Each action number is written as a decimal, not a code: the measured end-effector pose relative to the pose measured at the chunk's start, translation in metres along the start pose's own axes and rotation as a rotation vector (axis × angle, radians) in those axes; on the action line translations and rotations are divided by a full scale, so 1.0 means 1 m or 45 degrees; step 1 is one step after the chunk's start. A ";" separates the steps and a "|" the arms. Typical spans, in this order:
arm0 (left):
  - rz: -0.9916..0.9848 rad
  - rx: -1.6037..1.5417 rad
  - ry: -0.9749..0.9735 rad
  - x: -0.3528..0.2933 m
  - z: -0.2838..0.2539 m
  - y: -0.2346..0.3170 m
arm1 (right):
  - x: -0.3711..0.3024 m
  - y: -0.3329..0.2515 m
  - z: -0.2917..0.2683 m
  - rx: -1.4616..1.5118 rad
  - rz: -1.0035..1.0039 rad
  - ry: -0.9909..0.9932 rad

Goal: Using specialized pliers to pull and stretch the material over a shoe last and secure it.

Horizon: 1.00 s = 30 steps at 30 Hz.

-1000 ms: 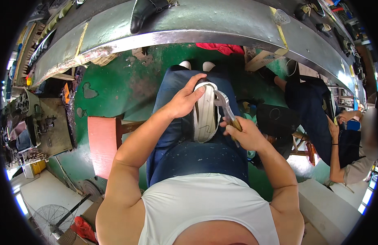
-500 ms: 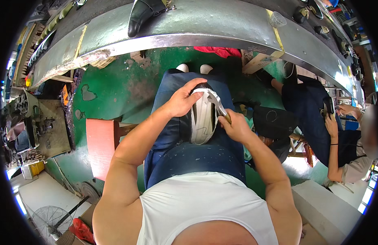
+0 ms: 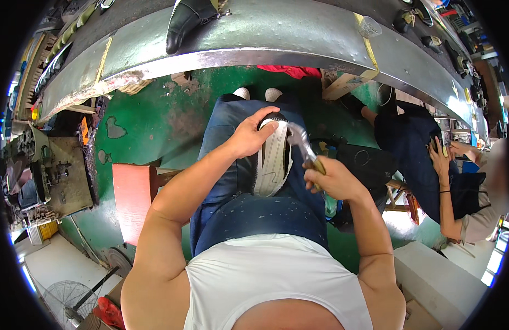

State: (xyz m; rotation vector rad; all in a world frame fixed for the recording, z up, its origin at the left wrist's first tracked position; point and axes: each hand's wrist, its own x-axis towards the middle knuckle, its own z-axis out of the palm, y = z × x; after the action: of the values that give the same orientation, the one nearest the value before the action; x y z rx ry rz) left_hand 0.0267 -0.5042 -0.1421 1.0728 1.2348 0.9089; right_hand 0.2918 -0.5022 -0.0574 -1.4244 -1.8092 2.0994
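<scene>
White and off-white on its underside, a shoe point(image 3: 272, 170) lay bottom up along the seated person's lap, its dark end pointing away from the body. The left hand point(image 3: 250, 136) had that far end pinched: the fingers reached round the dark tip while the thumb pressed on the pale underside close to it. Most of the shoe therefore ran from the grip back toward the waist, over the blue trousers point(image 3: 217, 159), its near end by the dark apron point(image 3: 260, 214).

To the right of the shoe, the right hand point(image 3: 334, 179) was curled closed round the brown handle of a hammer-like tool point(image 3: 304, 147). That fist stood apart from the shoe, and the metal head slanted up and leftward to the shoe's far right edge. The head was blurred, so whether it touched could not be told.

Both arms were bent, elbows out to the sides. The left forearm slanted inward and away from the body to the far end; the right forearm angled up and inward, its hand nearer the body than the left one. Beyond the knees ran a metal-topped bench point(image 3: 276, 30) with a black boot point(image 3: 191, 22) on it.
</scene>
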 end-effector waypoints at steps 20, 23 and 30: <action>-0.336 -0.231 -0.437 -0.010 -0.019 -0.035 | 0.008 0.029 0.006 -1.127 -0.376 0.104; -0.423 -0.231 -0.532 -0.010 -0.015 -0.019 | 0.009 0.024 0.010 -1.429 -0.582 0.166; -0.468 -0.528 -0.315 -0.052 -0.006 -0.041 | 0.016 -0.014 0.020 -1.878 -0.461 0.166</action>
State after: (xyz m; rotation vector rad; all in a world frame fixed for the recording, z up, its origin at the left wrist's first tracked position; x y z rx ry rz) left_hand 0.0130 -0.5641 -0.1674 0.5816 0.9418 0.6827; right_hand 0.2629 -0.5047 -0.0576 -0.9886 -3.2912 0.2452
